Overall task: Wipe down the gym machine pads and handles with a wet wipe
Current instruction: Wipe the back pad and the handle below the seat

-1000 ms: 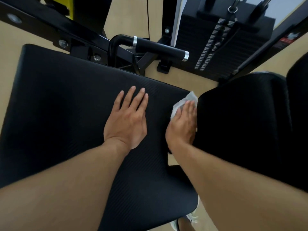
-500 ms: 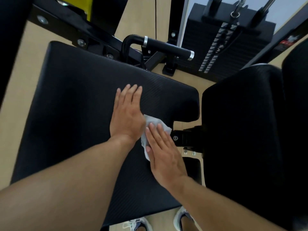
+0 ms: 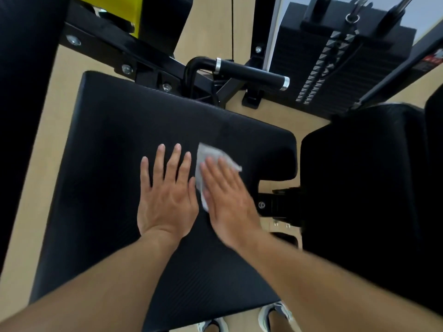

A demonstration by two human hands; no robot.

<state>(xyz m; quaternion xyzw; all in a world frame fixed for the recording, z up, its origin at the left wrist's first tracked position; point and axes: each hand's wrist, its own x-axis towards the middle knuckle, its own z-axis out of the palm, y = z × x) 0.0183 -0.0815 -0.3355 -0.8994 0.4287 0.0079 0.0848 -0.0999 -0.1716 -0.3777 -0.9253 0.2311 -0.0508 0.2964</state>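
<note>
My right hand [image 3: 227, 200] is lying flat w/ fingers straight, pressing the wet wipe [image 3: 211, 161] down onto the seat pad [image 3: 115, 144]; not gripping it, just palm and fingers on top. The wipe is sticking out past my fingertips and along the thumb side, crumpled, white. My left hand [image 3: 167, 195] is resting flat on the seat pad too, just beside the wipe, fingers spread a bit, holding nothing. Both hands are sitting approx mid-pad. Beyond the pad's far edge the black handle [image 3: 249, 73] w/ chrome rings is sticking out from the frame, and past that, further right, the weight stack [image 3: 335, 61] is standing. Right of the seat pad, across a narrow gap, a second black pad [image 3: 359, 188] is sitting. Below the pad's near edge my shoes [image 3: 275, 315] are showing on the tan floor [image 3: 31, 188].
</note>
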